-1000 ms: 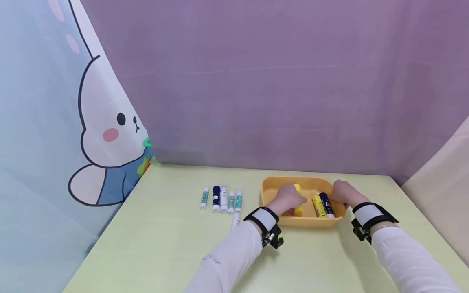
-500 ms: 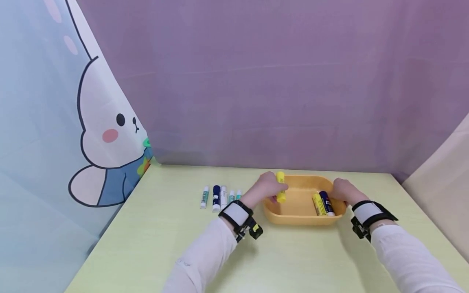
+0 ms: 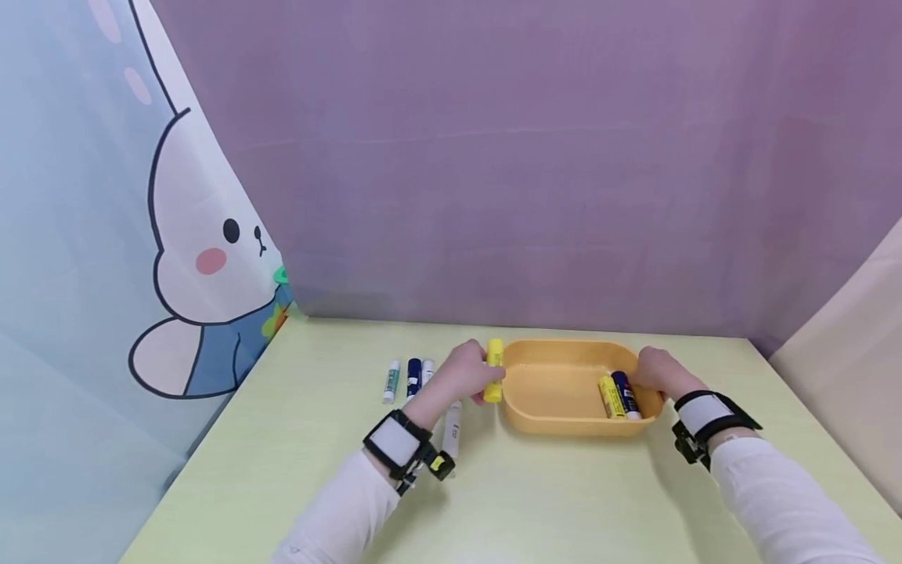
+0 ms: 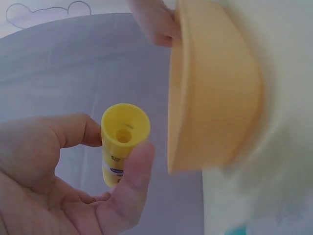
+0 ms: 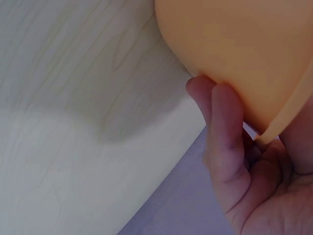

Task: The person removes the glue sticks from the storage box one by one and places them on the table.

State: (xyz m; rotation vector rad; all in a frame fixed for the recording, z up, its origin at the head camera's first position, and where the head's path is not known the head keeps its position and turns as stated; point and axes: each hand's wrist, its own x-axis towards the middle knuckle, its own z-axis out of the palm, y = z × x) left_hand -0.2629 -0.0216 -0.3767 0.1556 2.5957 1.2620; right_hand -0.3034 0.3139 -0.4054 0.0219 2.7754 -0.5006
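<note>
My left hand (image 3: 461, 373) pinches a yellow glue stick (image 3: 494, 354) between thumb and fingers, just left of the orange tray (image 3: 550, 385). The left wrist view looks onto the hollow end of this glue stick (image 4: 124, 125), with the tray's side (image 4: 220, 98) to its right. At the tray's right end, my right hand (image 3: 657, 370) grips the rim, fingers under the outer wall and thumb side inside, as the right wrist view shows of the hand (image 5: 230, 152). Inside the tray, a yellow glue stick (image 3: 611, 396) and a dark blue glue stick (image 3: 625, 394) lie side by side.
Left of the tray, a green-and-white glue stick (image 3: 391, 381), a dark blue one (image 3: 413, 377) and a white one (image 3: 427, 369) lie in a row, partly behind my left hand. A white stick (image 3: 452, 429) lies nearer. A purple curtain (image 3: 493, 172) hangs behind the table.
My left hand has lifted the yellow glue stick out of the tray and carried it left, past the tray's left rim. The right hand has stayed on the rim.
</note>
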